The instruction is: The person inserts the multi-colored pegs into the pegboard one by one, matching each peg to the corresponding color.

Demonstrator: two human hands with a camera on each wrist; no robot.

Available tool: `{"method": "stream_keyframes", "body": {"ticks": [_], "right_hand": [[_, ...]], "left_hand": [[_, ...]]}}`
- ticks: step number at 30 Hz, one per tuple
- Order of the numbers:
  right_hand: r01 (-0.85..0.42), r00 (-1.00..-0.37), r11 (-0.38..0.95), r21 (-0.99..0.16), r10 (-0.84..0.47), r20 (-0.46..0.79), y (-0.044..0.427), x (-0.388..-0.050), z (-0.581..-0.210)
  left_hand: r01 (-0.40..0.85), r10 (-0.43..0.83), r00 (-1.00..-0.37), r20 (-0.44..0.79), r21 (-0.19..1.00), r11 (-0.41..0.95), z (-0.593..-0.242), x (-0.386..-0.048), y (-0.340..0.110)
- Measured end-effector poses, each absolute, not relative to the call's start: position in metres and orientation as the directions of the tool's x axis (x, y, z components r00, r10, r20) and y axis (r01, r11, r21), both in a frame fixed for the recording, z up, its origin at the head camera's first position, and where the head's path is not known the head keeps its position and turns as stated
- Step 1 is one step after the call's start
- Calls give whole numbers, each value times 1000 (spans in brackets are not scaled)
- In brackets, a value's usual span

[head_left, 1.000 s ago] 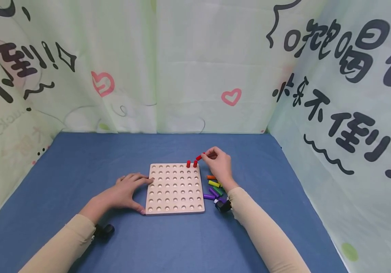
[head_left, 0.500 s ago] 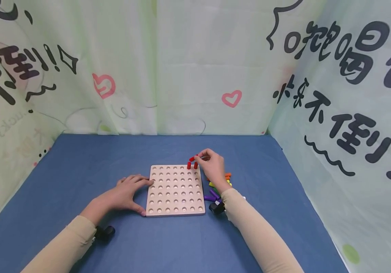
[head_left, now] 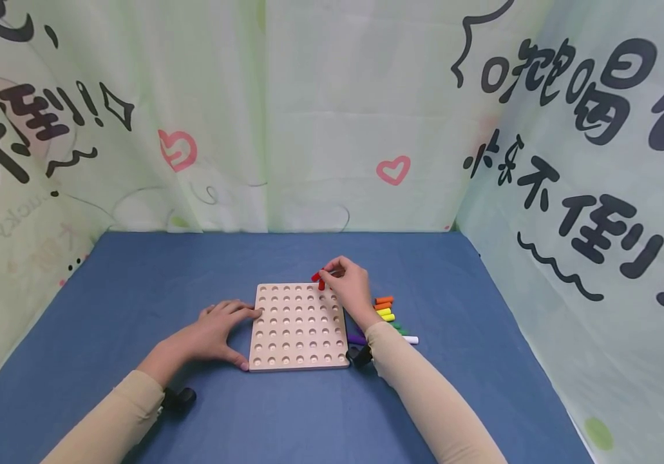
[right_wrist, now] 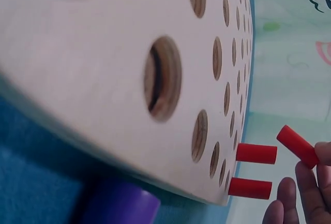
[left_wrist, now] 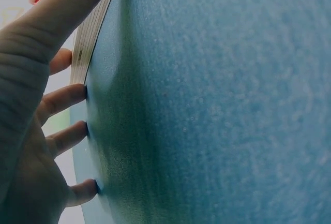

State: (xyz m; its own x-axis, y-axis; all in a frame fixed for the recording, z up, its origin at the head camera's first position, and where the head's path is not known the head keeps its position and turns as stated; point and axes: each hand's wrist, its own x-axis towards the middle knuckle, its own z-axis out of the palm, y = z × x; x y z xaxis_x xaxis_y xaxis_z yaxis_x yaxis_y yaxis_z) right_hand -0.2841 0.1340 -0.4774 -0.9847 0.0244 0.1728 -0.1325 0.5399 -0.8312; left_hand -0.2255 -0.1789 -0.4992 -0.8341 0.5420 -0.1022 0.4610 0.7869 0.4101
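Head view: the right hand [head_left: 350,288] pinches a held red peg [head_left: 315,276] between thumb and fingertips, over the far edge of a pale wooden board [head_left: 299,327]. The peg projects from the fingertips toward the person's left, tilted, and overlaps one of the standing red pegs [head_left: 322,285] along this line of sight. Right wrist view: the same peg is apart from the board and from the two standing pegs, which are seated side by side in holes at the board's edge; the held one lies just beyond their free ends, aslant to them. The left hand [head_left: 216,336] is spread at the board's left side, its thumb touching the near left corner and its index finger the left edge farther up. Left wrist view: the other fingers of that hand reach down to the blue cloth [left_wrist: 217,100].

Appearance: the held peg is a short, plain cylinder, uniformly red, with a flat end, matching the standing pair. The board is square with rounded corners, pierced by regular rows of round holes; its side shows layered bands. Beside its right edge lie loose pegs [head_left: 384,300] in orange, yellow, green, purple and white, partly covered by the right forearm.
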Motion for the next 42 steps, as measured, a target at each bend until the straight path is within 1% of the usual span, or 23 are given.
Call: {"method": "stream_keyframes", "body": {"ticks": [4, 10, 14, 28, 35, 42], "right_hand": [[-143, -984, 538, -831, 10, 176, 131, -285, -480], [-124, -989, 541, -832, 4, 150, 128, -286, -482], [-140, -987, 544, -828, -9, 161, 126, -286, -481], [-146, -989, 598, -788, -64, 135, 122, -287, -478], [-119, -993, 648, -752, -60, 106, 118, -289, -476], [-93, -995, 660, -745, -43, 86, 116, -290, -475]], "left_hand": [[462, 545, -832, -102, 415, 784, -500, -225, -179], [457, 541, -834, -107, 415, 787, -501, -225, -180], [460, 542, -834, -101, 416, 785, -501, -225, -179], [456, 539, -835, -109, 413, 789, -499, -225, -178], [445, 531, -840, -114, 416, 793, -499, -225, -178], [448, 533, -839, -109, 418, 790, -500, -225, -179]]}}
